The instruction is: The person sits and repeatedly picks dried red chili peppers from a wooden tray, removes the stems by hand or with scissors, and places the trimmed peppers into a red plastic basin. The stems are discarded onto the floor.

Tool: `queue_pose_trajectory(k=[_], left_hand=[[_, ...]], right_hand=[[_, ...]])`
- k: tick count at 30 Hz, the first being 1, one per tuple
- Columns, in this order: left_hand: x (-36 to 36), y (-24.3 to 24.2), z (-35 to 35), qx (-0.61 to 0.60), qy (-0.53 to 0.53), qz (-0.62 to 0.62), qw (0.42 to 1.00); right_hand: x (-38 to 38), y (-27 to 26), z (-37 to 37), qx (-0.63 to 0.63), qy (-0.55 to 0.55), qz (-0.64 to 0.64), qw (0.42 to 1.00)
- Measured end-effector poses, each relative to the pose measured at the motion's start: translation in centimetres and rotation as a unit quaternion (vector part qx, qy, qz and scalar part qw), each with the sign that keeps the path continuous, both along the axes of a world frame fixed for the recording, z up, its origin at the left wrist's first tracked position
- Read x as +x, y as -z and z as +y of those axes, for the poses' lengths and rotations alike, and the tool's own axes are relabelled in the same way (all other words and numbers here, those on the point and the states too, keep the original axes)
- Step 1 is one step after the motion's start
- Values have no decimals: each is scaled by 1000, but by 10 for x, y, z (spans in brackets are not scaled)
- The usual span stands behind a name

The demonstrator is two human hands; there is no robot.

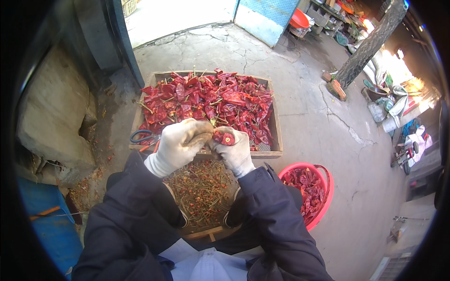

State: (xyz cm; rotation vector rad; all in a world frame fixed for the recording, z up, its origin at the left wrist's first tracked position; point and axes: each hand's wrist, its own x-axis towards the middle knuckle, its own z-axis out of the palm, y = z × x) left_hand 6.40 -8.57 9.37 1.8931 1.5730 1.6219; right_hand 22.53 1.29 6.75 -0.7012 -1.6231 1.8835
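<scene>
Above the near edge of a wooden tray (276,130) heaped with dried red chili peppers (186,92), both gloved hands meet. My right hand (233,149) is closed around a dried red chili pepper (227,139), its round stem end facing up. My left hand (186,142), with soiled glove fingers, touches the pepper's side; its fingertips are pinched together near a pale green stem (213,121), and whether they grip that stem is unclear. Scissors with blue handles (141,135) and a tool with orange-red handles lie at the tray's near left corner, partly behind my left hand.
Cut stems and bits (202,189) cover the ground between my feet. A pink-red plastic basin (330,196) of red peppers stands at right. Concrete blocks (52,116) are at left, a tree trunk (369,45) at upper right, and an open blue door (263,21) beyond the tray.
</scene>
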Motion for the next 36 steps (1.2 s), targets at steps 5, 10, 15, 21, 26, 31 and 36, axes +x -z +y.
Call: queue_pose_trajectory(k=[5, 10, 15, 21, 26, 31, 36], left_hand=[[1, -11, -4, -90, 30, -35, 995], [1, -13, -11, -47, -4, 38, 998], [3, -10, -17, -72, 15, -138, 988], [-3, -3, -27, -222, 115, -441, 862], [-2, 0, -19, -168, 90, -611, 768], [-40, -3, -23, -429, 108, -135, 886], [-65, 42, -10, -371, -118, 204, 898]], right_hand=[[2, 1, 5, 123, 2, -66, 990], [5, -9, 0, -43, -65, -28, 997], [3, -11, -2, -106, -107, 22, 988], [9, -8, 3, -82, -184, 41, 979], [4, -13, 0, -53, -173, 23, 983], [7, -22, 17, -50, -49, 111, 991], [6, -14, 25, -52, 39, 182, 981]])
